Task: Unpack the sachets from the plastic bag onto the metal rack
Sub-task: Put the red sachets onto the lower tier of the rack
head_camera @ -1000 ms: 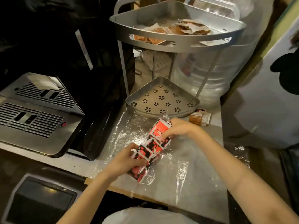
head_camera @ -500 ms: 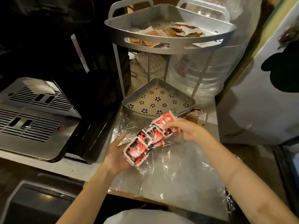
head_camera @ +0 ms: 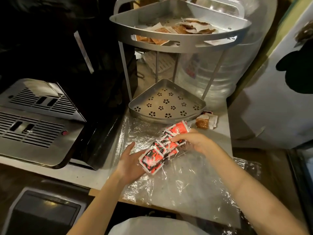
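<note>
A row of red, black and white sachets runs diagonally above a clear plastic bag spread on the counter. My left hand lies palm up under the near end of the row, fingers straight. My right hand grips the far part of the row from above, fingers curled over it. Just beyond stands the two-tier metal rack. Its lower tray with flower-shaped holes holds nothing. Its upper tray holds brown and white sachets.
Two loose brown sachets lie right of the lower tray. A steel machine with a slotted grille fills the left. A big clear plastic-wrapped stack stands behind the rack. A white wall closes the right side.
The sachet row has come up off the bag and swung toward the rack's lower tray. My left hand opened from gripping the near end to lying flat under it.
</note>
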Action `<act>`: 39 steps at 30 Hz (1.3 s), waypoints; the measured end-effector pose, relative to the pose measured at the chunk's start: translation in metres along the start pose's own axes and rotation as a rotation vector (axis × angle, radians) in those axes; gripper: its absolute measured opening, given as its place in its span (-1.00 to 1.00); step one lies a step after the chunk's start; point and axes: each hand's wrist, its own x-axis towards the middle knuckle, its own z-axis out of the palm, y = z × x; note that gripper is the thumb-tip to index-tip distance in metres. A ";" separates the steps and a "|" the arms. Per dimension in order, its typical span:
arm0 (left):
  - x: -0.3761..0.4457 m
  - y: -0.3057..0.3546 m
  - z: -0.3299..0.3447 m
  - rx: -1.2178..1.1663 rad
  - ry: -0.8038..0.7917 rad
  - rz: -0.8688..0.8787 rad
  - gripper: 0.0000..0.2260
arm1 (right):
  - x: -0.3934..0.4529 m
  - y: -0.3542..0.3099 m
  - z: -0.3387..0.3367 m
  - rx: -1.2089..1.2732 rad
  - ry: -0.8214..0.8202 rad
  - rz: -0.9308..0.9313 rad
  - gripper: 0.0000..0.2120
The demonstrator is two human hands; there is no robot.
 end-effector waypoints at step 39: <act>-0.028 0.111 0.155 0.861 -0.263 0.486 -0.83 | -0.090 -0.078 -0.047 0.257 0.076 -0.449 -0.73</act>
